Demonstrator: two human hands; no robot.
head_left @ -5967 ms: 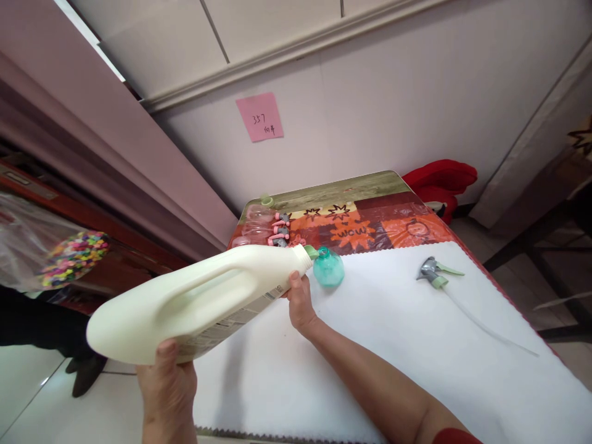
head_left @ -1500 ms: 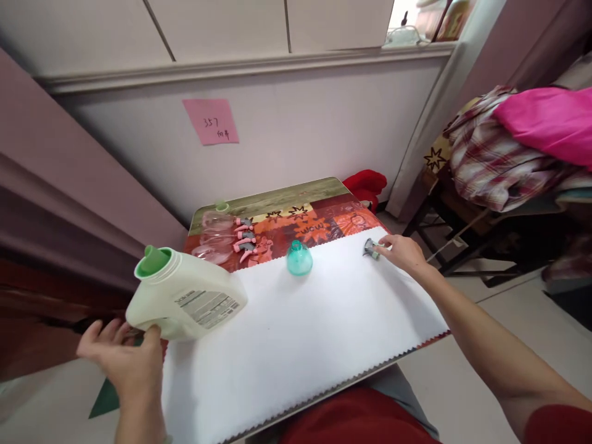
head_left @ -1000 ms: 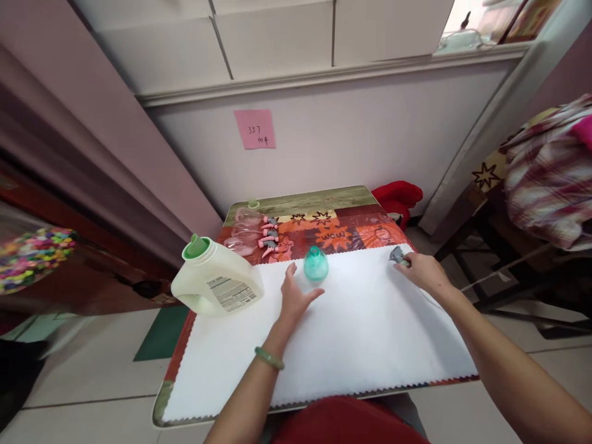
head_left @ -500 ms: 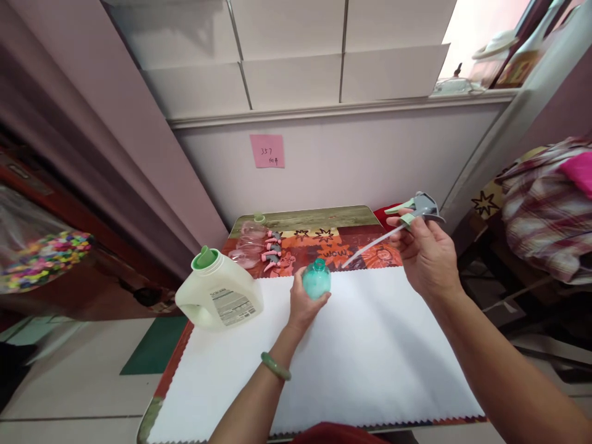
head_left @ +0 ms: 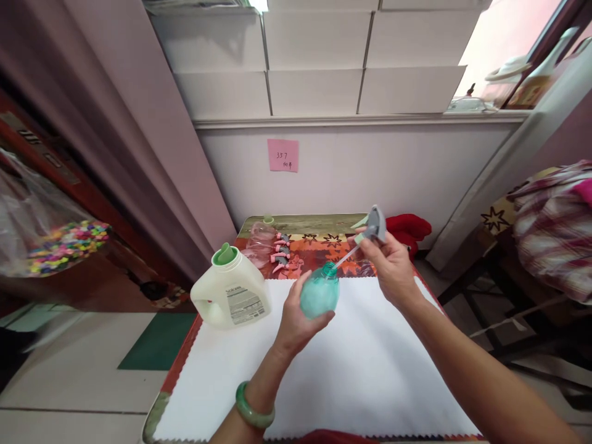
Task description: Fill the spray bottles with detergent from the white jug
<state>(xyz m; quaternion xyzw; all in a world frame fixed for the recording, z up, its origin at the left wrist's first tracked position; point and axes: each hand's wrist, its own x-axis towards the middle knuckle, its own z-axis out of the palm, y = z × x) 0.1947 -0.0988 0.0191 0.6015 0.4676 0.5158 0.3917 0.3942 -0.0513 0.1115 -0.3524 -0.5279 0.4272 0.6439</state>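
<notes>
My left hand (head_left: 296,317) is wrapped round a small round teal bottle (head_left: 320,293) and holds it lifted above the white cloth (head_left: 361,370). My right hand (head_left: 392,265) grips a grey and green spray trigger head (head_left: 374,223) just above and to the right of the bottle. Its thin white tube (head_left: 345,255) slants down and its end is at the bottle's open neck. A green bangle sits on my left wrist.
A cream detergent jug (head_left: 230,295) with a green cap stands at the cloth's left far corner. Several clear spray bottles with pink triggers (head_left: 272,245) lie on the patterned table end (head_left: 324,237). A pink note (head_left: 283,155) hangs on the wall; clothes (head_left: 555,228) are piled at right.
My left hand let go of the jug, took the teal bottle and lifted it. My right hand picked up the trigger head and brought its tube to the bottle's neck.
</notes>
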